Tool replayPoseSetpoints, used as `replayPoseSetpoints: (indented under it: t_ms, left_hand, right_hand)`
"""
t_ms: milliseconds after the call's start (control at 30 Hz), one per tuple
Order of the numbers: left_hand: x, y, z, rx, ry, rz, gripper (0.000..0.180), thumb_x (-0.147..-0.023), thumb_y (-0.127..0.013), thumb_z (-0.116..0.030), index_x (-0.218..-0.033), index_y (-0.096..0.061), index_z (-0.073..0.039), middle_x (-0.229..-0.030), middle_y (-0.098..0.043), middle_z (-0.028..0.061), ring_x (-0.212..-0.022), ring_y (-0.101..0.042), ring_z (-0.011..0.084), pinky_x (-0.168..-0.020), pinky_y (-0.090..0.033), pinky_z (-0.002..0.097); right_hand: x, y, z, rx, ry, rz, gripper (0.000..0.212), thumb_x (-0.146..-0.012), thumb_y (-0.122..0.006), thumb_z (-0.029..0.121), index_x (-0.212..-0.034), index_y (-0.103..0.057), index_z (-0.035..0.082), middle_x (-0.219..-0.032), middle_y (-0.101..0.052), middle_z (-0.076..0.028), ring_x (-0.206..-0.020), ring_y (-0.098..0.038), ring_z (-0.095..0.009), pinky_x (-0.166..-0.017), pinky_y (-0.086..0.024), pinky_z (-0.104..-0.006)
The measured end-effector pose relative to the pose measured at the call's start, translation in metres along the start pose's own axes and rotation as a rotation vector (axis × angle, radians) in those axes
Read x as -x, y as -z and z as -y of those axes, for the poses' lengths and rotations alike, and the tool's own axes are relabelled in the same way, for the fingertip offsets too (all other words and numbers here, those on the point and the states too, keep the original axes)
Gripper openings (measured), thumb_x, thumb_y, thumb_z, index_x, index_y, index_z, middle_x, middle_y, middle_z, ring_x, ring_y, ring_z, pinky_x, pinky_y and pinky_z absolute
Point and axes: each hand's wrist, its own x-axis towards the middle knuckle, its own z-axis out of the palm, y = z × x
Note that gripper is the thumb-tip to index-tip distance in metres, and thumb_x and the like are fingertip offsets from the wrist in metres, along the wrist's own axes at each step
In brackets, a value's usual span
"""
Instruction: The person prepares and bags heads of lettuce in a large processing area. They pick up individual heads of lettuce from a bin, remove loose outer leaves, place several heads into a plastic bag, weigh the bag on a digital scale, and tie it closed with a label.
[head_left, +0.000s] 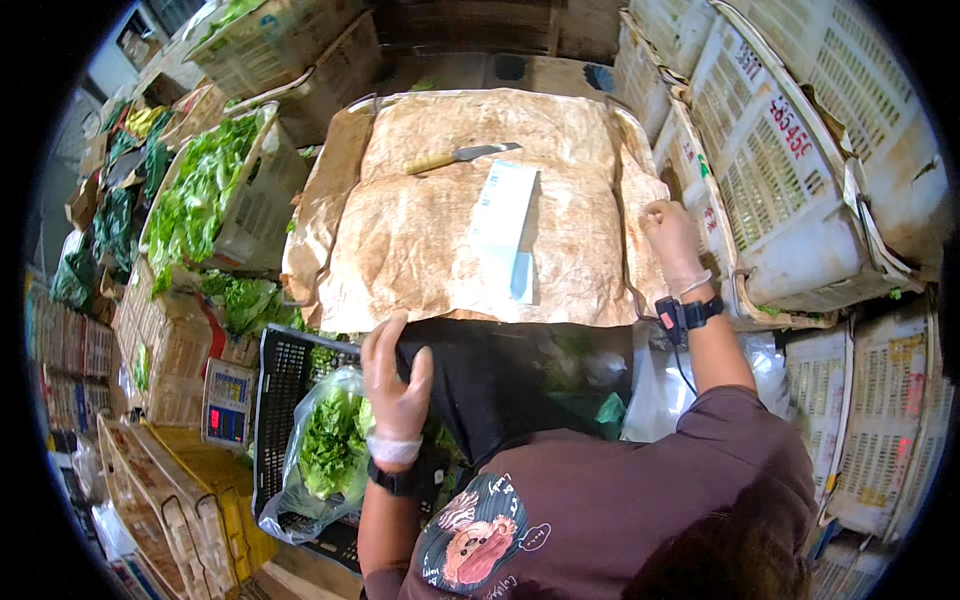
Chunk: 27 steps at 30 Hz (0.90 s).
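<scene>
My left hand, in a clear thin glove, is raised with its fingers apart and nothing in it. Just below and left of it is lettuce in an open clear plastic bag, inside a black crate. My right hand, also gloved, is curled closed at the right edge of a worktop covered with stained brown sheeting. Whatever its fingers may hold is hidden. On the sheeting lie a knife with a wooden handle and a flat white-and-blue packet.
Stacked white crates rise along the right. A crate of loose lettuce stands at the left. Below it are a digital scale and a yellow crate. Clear plastic hangs below the worktop's right front edge.
</scene>
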Motion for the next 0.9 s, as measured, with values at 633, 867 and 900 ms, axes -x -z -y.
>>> replayPoseSetpoints:
  t_ms: [633, 867, 900]
  left_hand:
    - [-0.021, -0.133, -0.034, -0.490, -0.478, 0.419, 0.053, -0.071, -0.064, -0.032, -0.121, -0.049, -0.026, -0.135, -0.034, 0.0033, -0.128, -0.025, 0.0311, -0.096, -0.025, 0.0581]
    - [-0.025, -0.135, -0.024, -0.481, -0.544, 0.409, 0.025, -0.079, -0.056, -0.024, -0.103, -0.062, -0.021, -0.123, -0.048, -0.0033, -0.125, -0.032, 0.0235, -0.101, -0.022, 0.0539]
    - [-0.024, -0.135, -0.025, -0.473, -0.531, 0.402, 0.024, -0.080, -0.056, -0.025, -0.102, -0.063, -0.022, -0.121, -0.050, -0.0041, -0.124, -0.034, 0.0238, -0.101, -0.021, 0.0544]
  right_hand:
    - [0.007, 0.004, 0.045, 0.208, 0.081, 0.629, 0.039, -0.066, -0.060, 0.019, -0.097, -0.052, -0.005, -0.082, -0.062, -0.023, -0.080, -0.061, -0.037, -0.073, -0.048, -0.0407]
    - [0.010, 0.005, 0.055, 0.232, 0.078, 0.582, 0.040, -0.069, -0.056, 0.014, -0.103, -0.045, -0.003, -0.077, -0.062, -0.022, -0.077, -0.062, -0.036, -0.069, -0.048, -0.0417]
    - [0.010, 0.003, 0.054, 0.234, 0.077, 0.577, 0.040, -0.069, -0.056, 0.014, -0.103, -0.045, -0.003, -0.077, -0.062, -0.022, -0.077, -0.062, -0.036, -0.069, -0.048, -0.0417]
